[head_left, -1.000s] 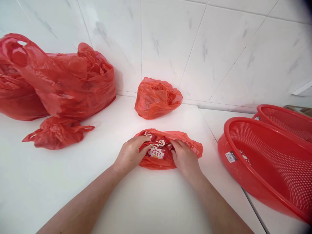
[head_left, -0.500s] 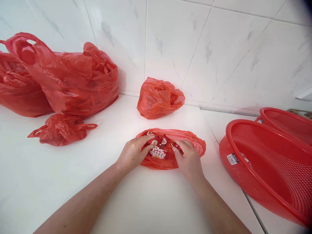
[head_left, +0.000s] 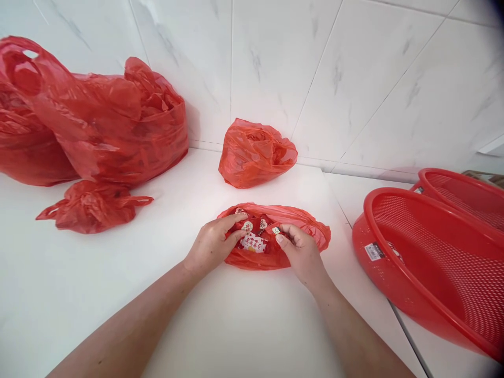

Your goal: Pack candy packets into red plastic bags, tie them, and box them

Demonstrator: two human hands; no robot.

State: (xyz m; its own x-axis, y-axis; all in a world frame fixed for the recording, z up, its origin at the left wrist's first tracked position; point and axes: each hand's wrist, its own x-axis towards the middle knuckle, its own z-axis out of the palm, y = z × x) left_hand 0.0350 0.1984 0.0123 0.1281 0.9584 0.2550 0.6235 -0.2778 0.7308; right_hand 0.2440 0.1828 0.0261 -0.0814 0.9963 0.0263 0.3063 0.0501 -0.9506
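Observation:
An opened red plastic bag (head_left: 271,262) lies on the white tabletop with its mouth facing up. Inside are red wrapped sweets and a white-and-red printed packet (head_left: 253,243) with Chinese characters. My left hand (head_left: 212,241) reaches over the bag's left side, its thumb and fingers closed about a red wrapped sweet (head_left: 247,226) with a round pale label. Between thumb and fingertips, my right hand (head_left: 303,253) pinches a small wrapped sweet (head_left: 276,230) with a pale motif, above the bag's contents. The fingers partly hide both sweets.
Behind the opened bag, another red bag (head_left: 255,155) leans near the tiled wall. Large full red bags (head_left: 118,131) and a small knotted one (head_left: 96,207) sit at left. Two red plastic baskets (head_left: 378,220) stand at right, the nearer one holding a small item.
My right hand has turned slightly and raised its sweet, so the pale motif now shows. My left hand stays nearly in place among the sweets. The whole view has shifted a little.

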